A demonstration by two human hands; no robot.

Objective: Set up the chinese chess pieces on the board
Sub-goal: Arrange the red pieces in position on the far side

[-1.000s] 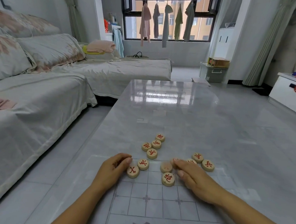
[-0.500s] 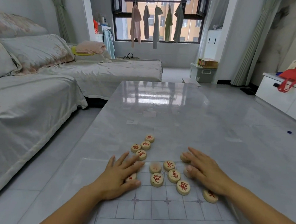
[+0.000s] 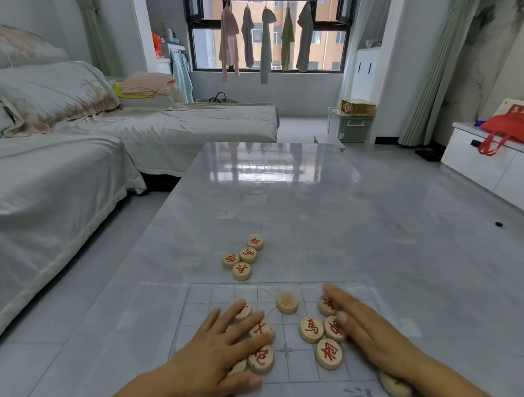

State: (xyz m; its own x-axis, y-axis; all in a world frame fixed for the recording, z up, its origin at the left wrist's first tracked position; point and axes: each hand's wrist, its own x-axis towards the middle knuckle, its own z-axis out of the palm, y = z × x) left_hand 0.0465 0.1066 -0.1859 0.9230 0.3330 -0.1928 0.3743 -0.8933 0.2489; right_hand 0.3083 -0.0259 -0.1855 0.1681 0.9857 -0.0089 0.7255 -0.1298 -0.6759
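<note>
Bright, even daylight pours in from the large black-framed window [image 3: 268, 28] at twelve o'clock, throwing white glare onto the glossy pale grey marble tabletop [image 3: 361, 224] ahead of me. Under my hands the shadows are faint, and the wide lens bows the room's edges at three and nine o'clock, where detail goes soft.

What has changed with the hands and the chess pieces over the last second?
Both hands, left hand and right hand, have flattened and dragged the near pieces toward the person, onto the board. Nothing is gripped. The four-piece cluster beyond the board stayed put.
</note>
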